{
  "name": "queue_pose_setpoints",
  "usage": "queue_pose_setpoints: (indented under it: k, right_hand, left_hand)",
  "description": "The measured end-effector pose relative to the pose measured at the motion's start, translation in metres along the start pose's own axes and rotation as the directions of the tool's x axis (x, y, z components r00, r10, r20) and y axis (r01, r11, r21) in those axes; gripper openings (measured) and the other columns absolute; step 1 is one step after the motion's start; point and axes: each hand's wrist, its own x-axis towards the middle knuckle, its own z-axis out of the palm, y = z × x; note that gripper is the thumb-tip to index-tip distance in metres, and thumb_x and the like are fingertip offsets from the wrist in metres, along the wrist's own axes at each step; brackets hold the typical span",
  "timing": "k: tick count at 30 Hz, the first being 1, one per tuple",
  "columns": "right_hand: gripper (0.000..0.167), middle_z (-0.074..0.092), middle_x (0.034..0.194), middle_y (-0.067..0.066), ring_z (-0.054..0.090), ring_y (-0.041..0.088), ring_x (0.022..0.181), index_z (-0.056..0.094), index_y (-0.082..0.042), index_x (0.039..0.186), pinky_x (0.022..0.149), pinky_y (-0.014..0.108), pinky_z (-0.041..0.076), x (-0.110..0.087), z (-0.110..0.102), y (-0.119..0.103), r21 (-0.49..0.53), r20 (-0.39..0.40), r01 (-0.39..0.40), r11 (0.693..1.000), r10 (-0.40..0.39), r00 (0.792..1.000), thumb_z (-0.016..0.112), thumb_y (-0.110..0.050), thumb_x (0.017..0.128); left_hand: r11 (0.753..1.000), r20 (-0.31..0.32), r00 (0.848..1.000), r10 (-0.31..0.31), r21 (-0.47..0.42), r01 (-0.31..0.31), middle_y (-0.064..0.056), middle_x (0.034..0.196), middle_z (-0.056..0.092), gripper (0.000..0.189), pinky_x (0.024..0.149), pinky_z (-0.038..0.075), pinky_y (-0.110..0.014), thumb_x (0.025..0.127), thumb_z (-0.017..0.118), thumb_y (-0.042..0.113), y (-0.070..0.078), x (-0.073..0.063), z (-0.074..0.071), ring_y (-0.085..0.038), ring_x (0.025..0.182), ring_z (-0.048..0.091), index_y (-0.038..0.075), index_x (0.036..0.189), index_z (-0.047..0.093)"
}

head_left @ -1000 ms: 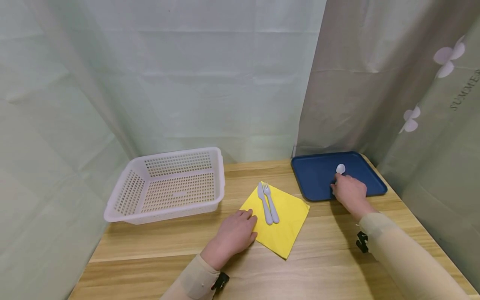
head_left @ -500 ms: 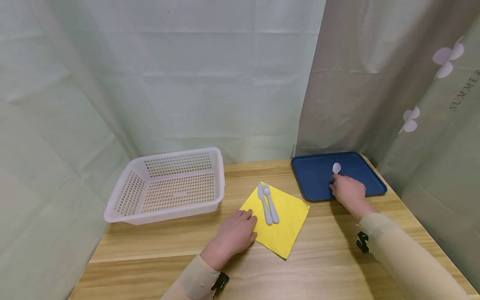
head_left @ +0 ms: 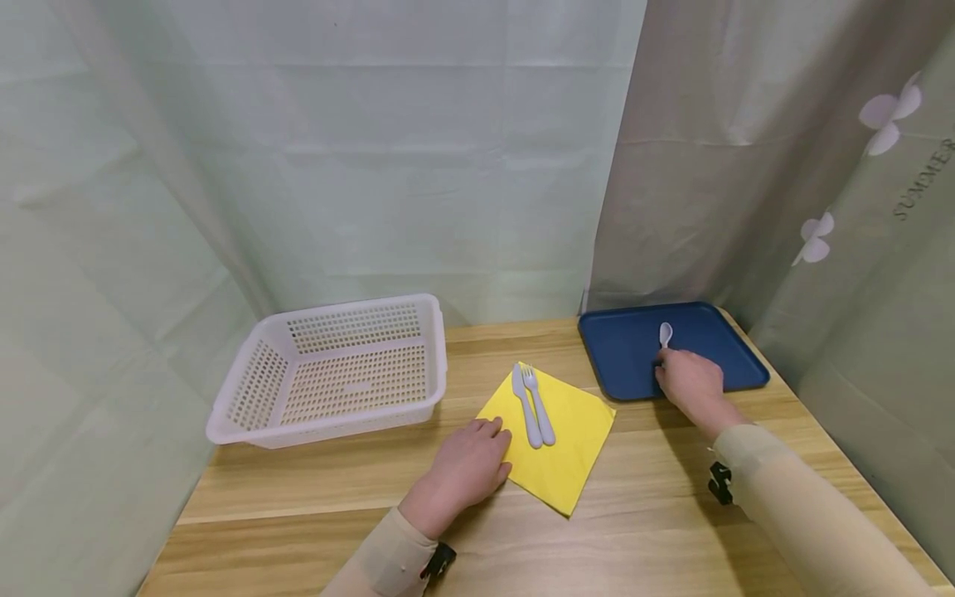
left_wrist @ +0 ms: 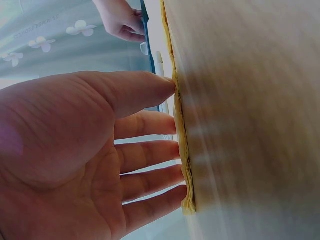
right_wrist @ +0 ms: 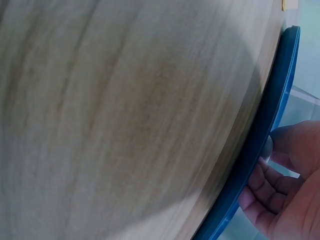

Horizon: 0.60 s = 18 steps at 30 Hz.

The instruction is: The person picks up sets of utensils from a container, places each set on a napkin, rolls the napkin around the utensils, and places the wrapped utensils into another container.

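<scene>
My left hand (head_left: 470,464) rests its fingertips on the left edge of a folded yellow napkin (head_left: 570,439), fingers nearly straight. In the left wrist view the thumb and fingertips touch the napkin's edge (left_wrist: 181,125). On the napkin a pale knife (head_left: 527,406) and a fork (head_left: 540,405) lie side by side. Over the dark blue tray (head_left: 622,356), my right hand (head_left: 690,381) pinches a pale spoon (head_left: 666,333) by its handle, bowl pointing away. The right wrist view shows the handle's end (right_wrist: 267,148) between thumb and curled fingers, just past the tray's rim.
A white perforated plastic basket (head_left: 358,385) stands on the left of the wooden table (head_left: 298,531). Pale curtains (head_left: 403,166) hang behind the table and along both sides. The tray sits at the back right, near the table's edge.
The right hand has shifted slightly left with the spoon, whose bowl has swung left and turned more edge-on. The left hand, napkin, knife and fork have stayed in place.
</scene>
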Motion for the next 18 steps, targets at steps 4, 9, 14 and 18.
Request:
queue_pose_setpoints:
  k: [4, 9, 14, 18]
  right_hand:
    - [0.027, 0.075, 0.117, 0.030, 0.072, 0.051, 0.105, 0.076, 0.001, 0.127, 0.077, 0.066, 0.059, 0.0004, 0.0015, -0.0002, -0.002, -0.007, 0.009, 1.000, -0.009, 1.000, 0.069, -0.011, 0.103]
    - [0.027, 0.075, 0.120, 0.029, 0.072, 0.051, 0.105, 0.077, 0.000, 0.127, 0.077, 0.066, 0.059, -0.0023, 0.0026, -0.0012, 0.006, -0.019, 0.008, 1.000, -0.008, 1.000, 0.069, -0.011, 0.104]
    - [0.024, 0.077, 0.110, 0.025, 0.073, 0.047, 0.098, 0.079, -0.002, 0.124, 0.076, 0.064, 0.059, -0.0044, 0.0030, -0.0035, 0.012, -0.062, 0.017, 1.000, -0.016, 0.998, 0.070, -0.012, 0.104]
    - [0.023, 0.075, 0.102, 0.021, 0.072, 0.043, 0.093, 0.080, -0.002, 0.123, 0.074, 0.062, 0.058, -0.0057, 0.0022, -0.0066, 0.025, -0.098, 0.030, 0.999, -0.027, 0.995, 0.070, -0.011, 0.105]
  left_hand:
    - [1.000, -0.006, 1.000, -0.001, 0.001, 0.001, -0.014, 0.146, 0.068, 0.045, 0.107, 0.058, -0.045, 0.103, 0.079, 0.036, -0.0001, -0.0004, -0.0005, -0.031, 0.133, 0.065, 0.008, 0.137, 0.074]
    - [1.000, 0.003, 1.000, -0.005, 0.001, 0.005, -0.014, 0.146, 0.068, 0.045, 0.107, 0.058, -0.045, 0.103, 0.079, 0.037, 0.0003, 0.0000, -0.0011, -0.031, 0.133, 0.065, 0.008, 0.138, 0.074]
    - [1.000, 0.004, 1.000, -0.008, -0.003, 0.008, -0.014, 0.146, 0.068, 0.045, 0.108, 0.058, -0.045, 0.103, 0.079, 0.037, 0.0004, 0.0002, -0.0013, -0.031, 0.134, 0.065, 0.009, 0.138, 0.074]
    - [1.000, 0.004, 1.000, -0.009, -0.006, 0.009, -0.014, 0.146, 0.068, 0.045, 0.108, 0.057, -0.045, 0.103, 0.079, 0.036, 0.0003, 0.0001, -0.0016, -0.031, 0.134, 0.064, 0.008, 0.138, 0.074]
